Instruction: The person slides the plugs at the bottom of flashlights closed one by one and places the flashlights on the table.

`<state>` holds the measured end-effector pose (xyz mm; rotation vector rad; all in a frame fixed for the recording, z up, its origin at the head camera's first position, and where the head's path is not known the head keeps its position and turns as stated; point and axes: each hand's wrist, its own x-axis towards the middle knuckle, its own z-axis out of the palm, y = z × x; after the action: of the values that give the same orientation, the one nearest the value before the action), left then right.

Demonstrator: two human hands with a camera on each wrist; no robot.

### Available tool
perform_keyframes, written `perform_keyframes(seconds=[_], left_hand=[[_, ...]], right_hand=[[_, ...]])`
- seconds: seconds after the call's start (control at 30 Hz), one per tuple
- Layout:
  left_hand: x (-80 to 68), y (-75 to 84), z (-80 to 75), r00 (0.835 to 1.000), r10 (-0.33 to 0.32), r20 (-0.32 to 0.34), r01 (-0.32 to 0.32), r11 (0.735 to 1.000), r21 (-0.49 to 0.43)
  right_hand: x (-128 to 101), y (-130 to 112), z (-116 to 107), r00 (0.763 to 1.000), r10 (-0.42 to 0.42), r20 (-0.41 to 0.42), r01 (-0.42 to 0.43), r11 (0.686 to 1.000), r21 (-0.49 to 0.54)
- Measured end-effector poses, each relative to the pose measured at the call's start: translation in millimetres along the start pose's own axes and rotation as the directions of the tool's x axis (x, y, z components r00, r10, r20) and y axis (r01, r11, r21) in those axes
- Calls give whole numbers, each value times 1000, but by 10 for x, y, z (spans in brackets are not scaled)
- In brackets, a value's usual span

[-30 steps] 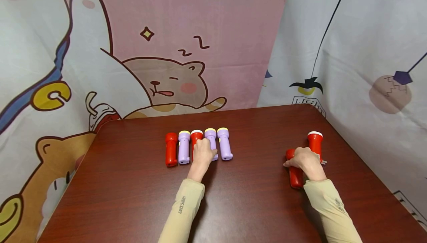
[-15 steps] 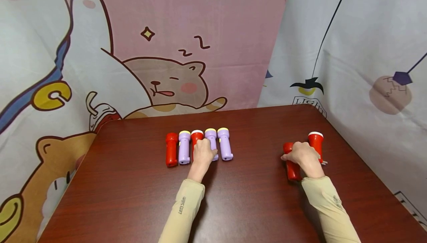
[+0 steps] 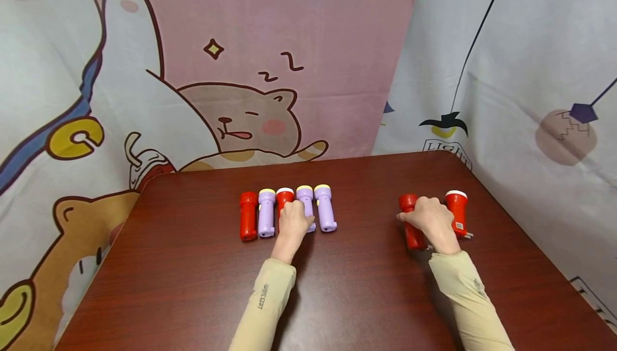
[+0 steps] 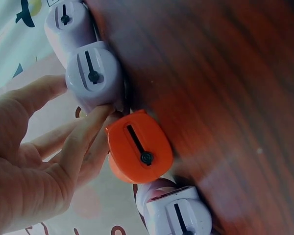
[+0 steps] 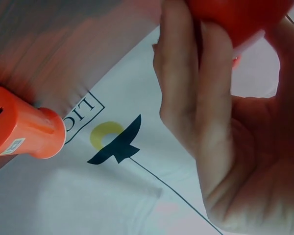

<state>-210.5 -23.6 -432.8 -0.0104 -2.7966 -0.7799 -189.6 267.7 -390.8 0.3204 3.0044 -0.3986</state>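
Observation:
My left hand [image 3: 293,225] pinches a purple flashlight [image 3: 305,194], fourth from the left in a row on the table. In the left wrist view its thumb and fingers stand on either side of that flashlight's end, and the fingers lie against the neighbouring red flashlight [image 4: 139,147]. My right hand [image 3: 430,222] grips another red flashlight [image 3: 415,236] at the right of the table, its thumb to the left and its fingers on the far side. Part of this flashlight is hidden under the hand; its red body [image 5: 240,17] fills the top of the right wrist view.
Left in the row lie a red flashlight [image 3: 248,217] and a purple flashlight [image 3: 266,214]; a purple flashlight [image 3: 325,211] ends it on the right. A white-rimmed red flashlight [image 3: 456,211] with metal prongs lies right of my right hand. Printed cloth [image 3: 347,72] hangs behind the table [image 3: 356,286].
My right hand has moved left and away from me, carrying the red flashlight apart from the white-rimmed one. My left hand and the row look unchanged.

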Motion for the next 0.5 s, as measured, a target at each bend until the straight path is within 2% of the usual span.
perform_keyframes(seconds=[0.17, 0.5], left_hand=[[3, -1, 2, 1000, 12, 8, -12, 1000, 18], [-42, -31, 16, 998, 53, -24, -53, 999, -4]], right_hand=[[2, -46, 7, 999, 2, -37, -1, 1000, 18], [13, -138, 19, 993, -15, -113, 24, 997, 73]])
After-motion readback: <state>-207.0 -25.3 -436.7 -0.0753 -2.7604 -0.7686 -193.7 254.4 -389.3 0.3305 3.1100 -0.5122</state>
